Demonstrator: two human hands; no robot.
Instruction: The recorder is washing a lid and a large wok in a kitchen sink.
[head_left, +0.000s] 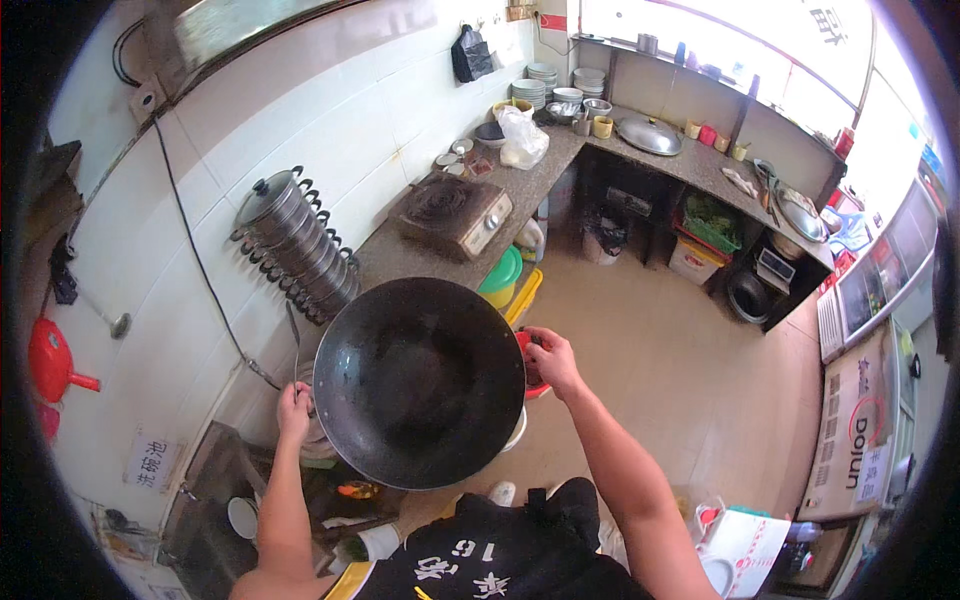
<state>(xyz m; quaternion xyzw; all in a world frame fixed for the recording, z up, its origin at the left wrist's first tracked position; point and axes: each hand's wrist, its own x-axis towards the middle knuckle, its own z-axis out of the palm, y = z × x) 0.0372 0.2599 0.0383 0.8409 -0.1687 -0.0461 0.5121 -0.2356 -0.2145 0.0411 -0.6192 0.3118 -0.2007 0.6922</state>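
A large dark wok (420, 382) hangs level in front of my body, its bare inside facing up. My left hand (294, 414) grips it at the left rim. A thin metal utensil (294, 337), perhaps a spatula, rises from that same hand; its exact hold is partly hidden. At the opposite rim, my right hand (553, 361) is closed around the black side handle. Behind the wok stands a stack of lidded metal pots (296, 236) with looped handles, against the tiled wall.
A gas stove (454, 210) sits on the stone counter (551, 169), which turns a corner along the window. Below are a green-lidded tub (501, 271) and a red basin (534, 375), partly hidden. A sink (217, 457) lies at the left; a box (739, 551) stands at lower right.
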